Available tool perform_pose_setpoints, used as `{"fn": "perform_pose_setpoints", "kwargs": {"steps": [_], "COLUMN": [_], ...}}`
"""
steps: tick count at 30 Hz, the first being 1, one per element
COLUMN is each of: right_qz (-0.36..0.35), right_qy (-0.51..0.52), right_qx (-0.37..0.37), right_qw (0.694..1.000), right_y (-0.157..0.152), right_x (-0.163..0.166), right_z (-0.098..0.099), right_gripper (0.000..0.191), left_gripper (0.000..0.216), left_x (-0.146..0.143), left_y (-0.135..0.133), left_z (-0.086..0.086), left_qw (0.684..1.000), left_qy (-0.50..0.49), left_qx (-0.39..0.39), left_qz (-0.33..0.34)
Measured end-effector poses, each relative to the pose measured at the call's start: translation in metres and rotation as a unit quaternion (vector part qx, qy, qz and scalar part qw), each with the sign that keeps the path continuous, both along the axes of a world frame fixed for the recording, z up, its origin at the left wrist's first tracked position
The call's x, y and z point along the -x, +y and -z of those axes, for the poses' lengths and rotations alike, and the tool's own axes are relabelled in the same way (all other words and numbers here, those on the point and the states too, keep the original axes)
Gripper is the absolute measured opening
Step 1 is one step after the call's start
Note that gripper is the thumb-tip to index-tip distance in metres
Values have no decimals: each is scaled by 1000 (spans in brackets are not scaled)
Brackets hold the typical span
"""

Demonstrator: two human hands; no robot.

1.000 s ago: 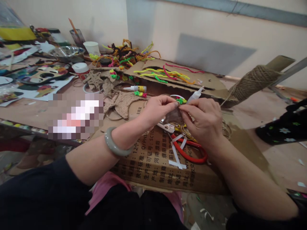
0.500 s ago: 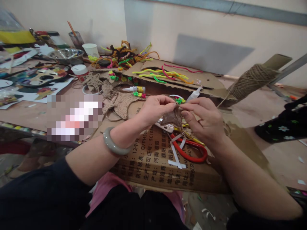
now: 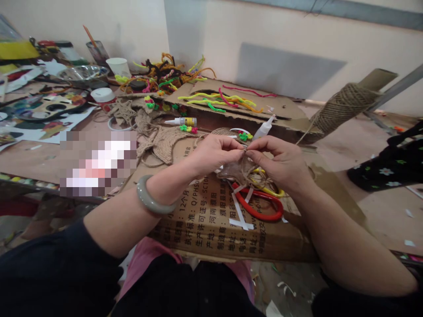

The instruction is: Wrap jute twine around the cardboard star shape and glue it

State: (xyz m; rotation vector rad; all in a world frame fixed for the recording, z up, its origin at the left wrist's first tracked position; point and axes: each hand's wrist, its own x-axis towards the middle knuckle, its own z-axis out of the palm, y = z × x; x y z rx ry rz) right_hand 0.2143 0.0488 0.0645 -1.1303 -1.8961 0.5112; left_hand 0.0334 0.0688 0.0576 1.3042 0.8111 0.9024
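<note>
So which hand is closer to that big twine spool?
Right. The right hand sits left of and below the twine spool; the left hand is farther left, beyond it. Both pinch a star-shaped piece.

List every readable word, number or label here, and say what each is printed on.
On the cardboard box:
"12个月"
"标准:Q/PHS0", the rest runs under the left hand
"生产许可证号:SC10", cut off likewise
"产地:河南 濮阳"
Further box lines: too blurred to read.
Glue tube, yellow label: too small to read.
Pixelated patch: nothing legible.
The brown star piece, pinched by the left hand and right hand: no text.
</note>
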Motion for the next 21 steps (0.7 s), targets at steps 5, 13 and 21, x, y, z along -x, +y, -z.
{"fn": "perform_pose_setpoints", "kwargs": {"steps": [5, 13, 21], "right_qz": [-17, -44, 21], "right_qy": [50, 79, -38], "right_qx": [82, 152, 73], "right_qw": [995, 984, 996], "right_y": [2, 5, 3], "right_x": [2, 4, 3], "right_z": [-1, -2, 3], "right_gripper": [8, 12, 27], "left_gripper": [6, 3, 9], "left_x": [1, 0, -1], "left_y": [-1, -3, 3], "left_z": [-2, -5, -1], "left_qw": [1000, 999, 995], "left_qy": [-1, 16, 17], "left_qx": [13, 35, 15], "left_qz": [11, 6, -101]}}
